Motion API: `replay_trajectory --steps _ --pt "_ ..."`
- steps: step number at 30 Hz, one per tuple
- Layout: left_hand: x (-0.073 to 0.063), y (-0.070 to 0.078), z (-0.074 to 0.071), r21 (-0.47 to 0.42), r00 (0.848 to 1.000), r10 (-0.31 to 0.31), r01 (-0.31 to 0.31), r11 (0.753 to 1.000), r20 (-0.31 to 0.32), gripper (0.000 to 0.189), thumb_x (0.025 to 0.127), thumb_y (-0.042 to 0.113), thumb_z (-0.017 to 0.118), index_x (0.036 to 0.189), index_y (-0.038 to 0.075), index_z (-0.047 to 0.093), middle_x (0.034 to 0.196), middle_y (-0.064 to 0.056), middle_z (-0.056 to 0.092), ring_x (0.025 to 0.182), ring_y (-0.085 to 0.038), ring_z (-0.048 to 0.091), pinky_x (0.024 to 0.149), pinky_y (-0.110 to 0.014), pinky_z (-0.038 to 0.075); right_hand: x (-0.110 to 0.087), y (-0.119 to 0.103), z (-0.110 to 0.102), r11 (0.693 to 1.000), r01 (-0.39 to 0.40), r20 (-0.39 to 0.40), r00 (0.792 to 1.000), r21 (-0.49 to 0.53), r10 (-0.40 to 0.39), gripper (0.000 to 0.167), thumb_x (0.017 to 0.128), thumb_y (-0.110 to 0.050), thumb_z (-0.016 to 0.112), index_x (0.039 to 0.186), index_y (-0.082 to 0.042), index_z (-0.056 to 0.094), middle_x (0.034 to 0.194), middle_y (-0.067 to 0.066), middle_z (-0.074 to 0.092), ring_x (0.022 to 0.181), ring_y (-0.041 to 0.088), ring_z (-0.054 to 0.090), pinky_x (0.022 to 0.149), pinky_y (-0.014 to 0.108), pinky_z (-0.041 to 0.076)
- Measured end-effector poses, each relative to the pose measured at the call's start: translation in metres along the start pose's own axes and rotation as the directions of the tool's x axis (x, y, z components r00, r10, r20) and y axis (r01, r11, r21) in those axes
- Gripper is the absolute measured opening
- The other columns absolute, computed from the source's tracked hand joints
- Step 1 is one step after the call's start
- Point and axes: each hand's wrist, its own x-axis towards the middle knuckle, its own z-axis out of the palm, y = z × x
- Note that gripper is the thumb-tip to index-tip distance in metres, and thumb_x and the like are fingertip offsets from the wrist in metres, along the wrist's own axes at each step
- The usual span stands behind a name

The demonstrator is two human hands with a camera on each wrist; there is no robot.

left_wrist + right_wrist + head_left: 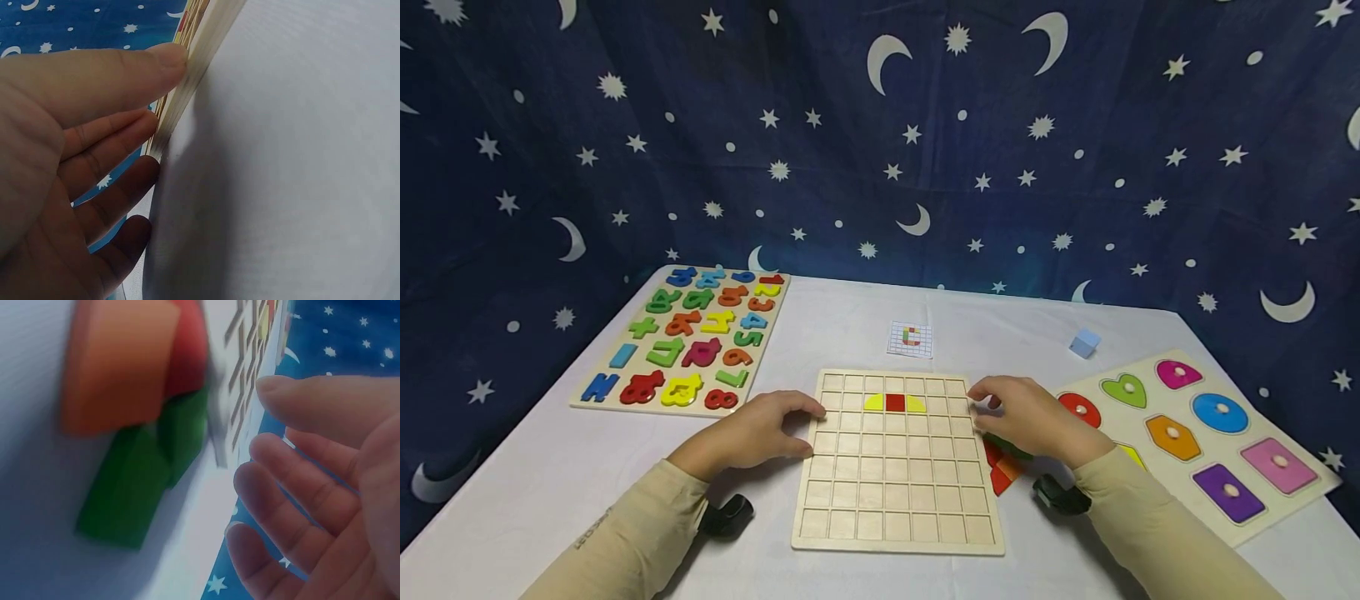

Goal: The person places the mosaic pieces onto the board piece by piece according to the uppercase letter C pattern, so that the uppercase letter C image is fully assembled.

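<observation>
A wooden grid board (898, 500) lies flat in front of me. In one of its upper rows a red square (895, 402) sits between two yellow rounded pieces (875, 403). My left hand (758, 431) is at the board's left edge; its thumb (169, 62) touches the rim, fingers spread and loosely bent. At the right edge, my right hand (1026, 414) hovers with relaxed fingers, holding nothing. Below it, partly hidden, lie loose pieces: an orange piece (122, 362), a red piece (187, 353) and green pieces (122, 490), some against the board's side.
Behind the board lies a small card (910, 340) with a gridded coloured pattern. A number-and-letter puzzle (651, 337) is at the left, a knobbed shape puzzle (1210, 446) at the right. A light-blue cube (1085, 343) stands towards the back right. A starry curtain (850, 108) hangs behind.
</observation>
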Motion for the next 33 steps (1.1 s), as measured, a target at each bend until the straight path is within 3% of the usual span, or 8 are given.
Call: replay_trajectory --steps 6,14,24,33 --pt "-0.001 0.001 0.000 0.000 1.000 0.008 -0.008 1.000 0.000 0.042 0.080 0.012 0.085 0.118 0.011 0.069 0.128 -0.007 0.063 0.128 -0.032 0.051 0.110 -0.051 0.037 -0.011 0.010 0.000 0.998 -0.048 0.010 0.999 0.027 0.048 0.034 0.089 -0.014 0.075 0.121 -0.007 0.067 0.112 0.004 0.067 0.098 0.023 0.062 0.089 0.046 0.055" --pt "-0.001 0.001 0.000 -0.001 1.000 -0.002 0.002 1.000 -0.003 0.042 0.079 0.011 0.085 0.118 0.011 0.069 0.128 -0.007 0.062 0.128 -0.032 0.051 0.110 -0.052 0.037 -0.020 0.018 0.002 0.999 -0.041 -0.001 0.999 0.019 0.041 0.034 0.086 -0.011 0.076 0.118 -0.007 0.067 0.112 0.004 0.069 0.098 0.023 0.064 0.091 0.049 0.054" --pt "0.000 0.001 0.000 0.011 1.000 -0.017 0.017 1.000 -0.003 0.042 0.079 0.012 0.086 0.118 0.012 0.069 0.129 -0.007 0.062 0.129 -0.031 0.050 0.110 -0.051 0.037 -0.022 0.019 0.006 0.998 -0.053 0.010 0.999 0.034 0.053 0.035 0.086 -0.009 0.077 0.120 -0.006 0.067 0.111 0.005 0.068 0.100 0.025 0.064 0.092 0.049 0.054" --pt "0.000 0.000 0.000 0.006 1.000 0.005 -0.005 1.000 -0.003 0.042 0.079 0.011 0.085 0.118 0.011 0.069 0.128 -0.006 0.063 0.129 -0.032 0.050 0.111 -0.051 0.037 -0.019 0.021 0.007 0.996 -0.071 -0.010 0.997 0.046 0.071 0.034 0.087 -0.012 0.076 0.120 -0.008 0.067 0.109 0.003 0.068 0.097 0.023 0.063 0.090 0.048 0.054"
